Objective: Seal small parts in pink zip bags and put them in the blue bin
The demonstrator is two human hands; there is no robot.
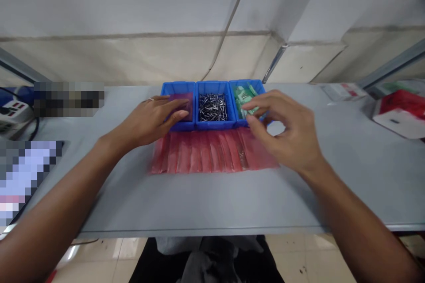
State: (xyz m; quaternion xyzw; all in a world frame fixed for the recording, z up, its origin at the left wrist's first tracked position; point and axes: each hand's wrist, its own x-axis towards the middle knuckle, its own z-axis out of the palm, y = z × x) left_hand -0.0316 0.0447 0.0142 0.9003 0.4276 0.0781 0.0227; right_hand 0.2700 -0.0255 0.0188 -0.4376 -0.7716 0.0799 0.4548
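Note:
My left hand [156,117] reaches over the left blue bin [177,84], its fingers stretched out above the reddish plastic bags [187,110] inside. Small metal pins [212,107] fill the middle blue bin [212,125]. Over the right blue bin [245,82], which holds green packets [239,93], my right hand [288,130] curls with thumb and forefinger drawn into a pinch; whatever lies between the tips is too small to make out. In front of the bins spreads a row of overlapping red plastic bags [199,154]. Metal pieces show through one bag near its right end.
The grey table [206,203] ends at a front edge near my lap. To the left are a power strip [15,112] with cables and a blurred-out screen [23,181]. A white box with red material [401,115] stands right, near a clear package [343,92]. A wall rises behind.

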